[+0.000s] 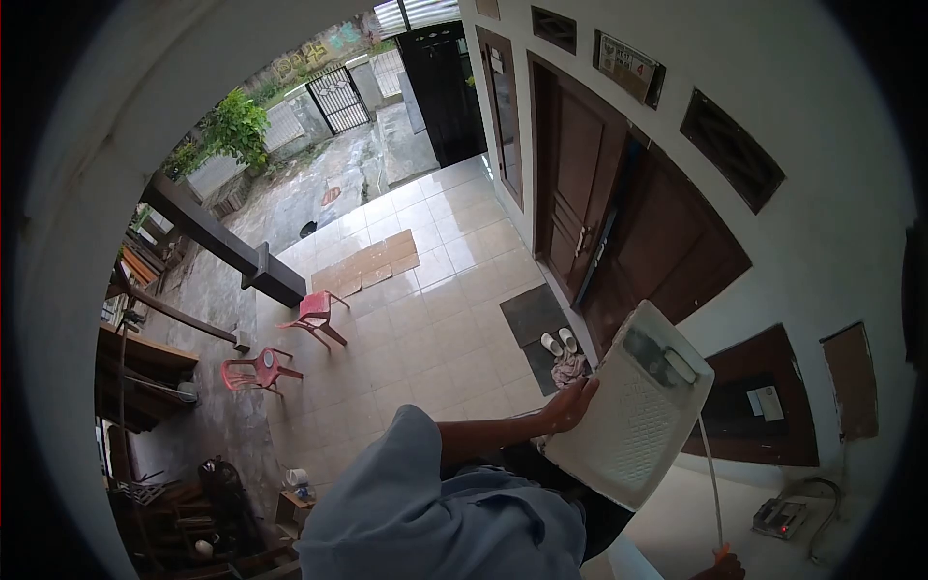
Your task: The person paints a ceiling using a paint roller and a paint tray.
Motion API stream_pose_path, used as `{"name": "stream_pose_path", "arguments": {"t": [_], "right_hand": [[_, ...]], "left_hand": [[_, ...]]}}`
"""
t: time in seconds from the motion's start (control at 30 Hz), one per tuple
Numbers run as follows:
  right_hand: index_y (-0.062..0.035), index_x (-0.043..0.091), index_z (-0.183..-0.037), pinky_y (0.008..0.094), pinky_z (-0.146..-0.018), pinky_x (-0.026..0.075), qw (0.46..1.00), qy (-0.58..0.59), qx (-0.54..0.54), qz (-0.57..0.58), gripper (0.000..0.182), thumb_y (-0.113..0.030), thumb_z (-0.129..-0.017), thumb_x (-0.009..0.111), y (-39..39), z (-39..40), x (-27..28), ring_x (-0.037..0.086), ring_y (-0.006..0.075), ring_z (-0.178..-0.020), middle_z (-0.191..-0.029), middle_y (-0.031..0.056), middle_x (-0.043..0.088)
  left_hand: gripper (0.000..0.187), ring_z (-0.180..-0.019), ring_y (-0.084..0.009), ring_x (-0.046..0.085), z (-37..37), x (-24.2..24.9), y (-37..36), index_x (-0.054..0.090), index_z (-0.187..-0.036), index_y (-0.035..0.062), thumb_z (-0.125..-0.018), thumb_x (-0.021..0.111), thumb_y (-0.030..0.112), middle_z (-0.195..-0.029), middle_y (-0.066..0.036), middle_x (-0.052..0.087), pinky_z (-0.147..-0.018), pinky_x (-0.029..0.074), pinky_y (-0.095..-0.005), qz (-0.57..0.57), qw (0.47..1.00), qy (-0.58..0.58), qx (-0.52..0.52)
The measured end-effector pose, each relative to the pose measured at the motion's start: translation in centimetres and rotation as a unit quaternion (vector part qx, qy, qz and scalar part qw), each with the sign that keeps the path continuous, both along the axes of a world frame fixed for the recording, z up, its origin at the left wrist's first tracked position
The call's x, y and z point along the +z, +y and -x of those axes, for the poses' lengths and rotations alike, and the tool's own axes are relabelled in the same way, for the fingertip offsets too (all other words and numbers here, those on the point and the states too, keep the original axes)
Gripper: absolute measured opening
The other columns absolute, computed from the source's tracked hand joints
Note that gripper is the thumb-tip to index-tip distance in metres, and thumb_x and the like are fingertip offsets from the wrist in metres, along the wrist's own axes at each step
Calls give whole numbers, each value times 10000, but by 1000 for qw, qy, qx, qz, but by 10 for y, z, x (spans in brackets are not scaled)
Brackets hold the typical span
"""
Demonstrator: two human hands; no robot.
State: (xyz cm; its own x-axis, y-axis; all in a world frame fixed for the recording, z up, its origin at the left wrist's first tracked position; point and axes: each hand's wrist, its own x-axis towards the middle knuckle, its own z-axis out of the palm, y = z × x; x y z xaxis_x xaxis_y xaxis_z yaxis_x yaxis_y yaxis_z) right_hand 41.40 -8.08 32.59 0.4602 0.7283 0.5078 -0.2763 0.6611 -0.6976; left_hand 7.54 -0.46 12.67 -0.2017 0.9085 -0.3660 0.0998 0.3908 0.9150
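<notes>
My left hand (568, 406) grips the near edge of a white tray (628, 425) with a textured, ribbed floor, held tilted in front of my body. At the tray's upper end lies a small white roller (680, 365) beside a dark grey, wet-looking patch. A thin rod (712, 474) runs down from the tray's right corner to an orange handle. Around that handle, at the bottom right edge of the view, my right hand (720, 568) is closed, partly cut off by the frame.
Brown double doors (580, 184) stand in the white wall, with white shoes (559, 343) and a cloth on a dark mat (527, 324). Two red chairs (317, 317) are on the left, near a dark post (222, 237). A device with a cable (779, 519) sits at lower right.
</notes>
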Motion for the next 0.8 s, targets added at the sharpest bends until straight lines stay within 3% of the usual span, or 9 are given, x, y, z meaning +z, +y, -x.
{"name": "stream_pose_path", "arguments": {"t": [0.07, 0.1, 0.23, 0.37, 0.47, 0.5, 0.63, 0.77, 0.8], "right_hand": [[-94, 332, -626, 385, -590, 327, 997, -79, -2, 18, 260, -157, -793, 521, -7, 1, 15, 251, 156, -522, -569, 15, 237], [-90, 337, -625, 370, -564, 327, 993, -52, -85, 59, 261, -175, -790, 521, -9, -3, 27, 250, 154, -503, -555, 13, 232], [-86, 376, -633, 352, -575, 351, 998, 32, -59, 11, 283, -241, -817, 526, 4, -27, 25, 290, 150, -493, -547, 18, 274], [-102, 400, -670, 354, -561, 348, 984, -175, -27, -19, 398, -381, -939, 488, 9, -2, 6, 306, 145, -496, -555, 2, 298], [-104, 391, -720, 351, -562, 365, 995, -102, -10, 12, 434, -450, -955, 505, 6, -52, 13, 310, 136, -505, -568, -13, 285], [-105, 370, -715, 341, -526, 356, 986, -60, -154, -17, 437, -441, -956, 509, 15, -31, 10, 289, 128, -487, -570, -16, 264], [-99, 362, -633, 334, -467, 310, 981, -181, -36, -58, 460, -398, -976, 430, 23, 5, 5, 231, 118, -448, -535, -4, 247], [-89, 400, -639, 349, -471, 336, 999, -33, -12, -1, 481, -450, -956, 425, 10, -34, 28, 277, 130, -420, -504, 19, 319], [-103, 459, -777, 378, -503, 374, 998, -51, 28, -11, 386, -451, -942, 439, 11, -49, 17, 349, 174, -461, -555, 39, 400]], "left_hand": [[626, -1112, -414, 558, 2, 3, -3, 502, -1175, -70, -1012, 281, 492, -1108, -300, 595, -948, 405, -457, 24, 1000, 0, -4], [629, -1119, -417, 555, 4, 4, -2, 501, -1177, -70, -1011, 280, 495, -1117, -303, 592, -951, 404, -459, 37, 999, -3, -10], [636, -1145, -417, 543, 0, -10, 2, 497, -1191, -62, -1009, 272, 505, -1151, -311, 580, -964, 399, -457, 12, 1000, -3, -16], [621, -1115, -422, 553, 0, 6, -2, 507, -1145, -64, -1009, 284, 500, -1116, -312, 586, -942, 403, -472, 7, 1000, 14, -1], [601, -1077, -425, 565, -4, -7, -2, 511, -1108, -61, -1010, 297, 492, -1078, -308, 592, -918, 405, -485, 9, 1000, 16, 11], [596, -1068, -426, 567, -6, -18, -1, 512, -1096, -61, -1010, 300, 490, -1069, -308, 592, -912, 405, -488, -4, 1000, 11, 11], [589, -1061, -424, 571, -2, -7, -1, 514, -1081, -56, -1012, 296, 487, -1059, -304, 594, -906, 406, -489, -17, 1000, 21, 12], [583, -1073, -423, 568, -2, -13, -2, 511, -1111, -57, -1015, 294, 476, -1069, -303, 594, -914, 409, -475, -4, 1000, 7, 1], [584, -1081, -421, 567, -3, -11, -3, 510, -1126, -56, -1015, 294, 475, -1078, -302, 593, -920, 408, -469, -12, 1000, 12, -3]]}}
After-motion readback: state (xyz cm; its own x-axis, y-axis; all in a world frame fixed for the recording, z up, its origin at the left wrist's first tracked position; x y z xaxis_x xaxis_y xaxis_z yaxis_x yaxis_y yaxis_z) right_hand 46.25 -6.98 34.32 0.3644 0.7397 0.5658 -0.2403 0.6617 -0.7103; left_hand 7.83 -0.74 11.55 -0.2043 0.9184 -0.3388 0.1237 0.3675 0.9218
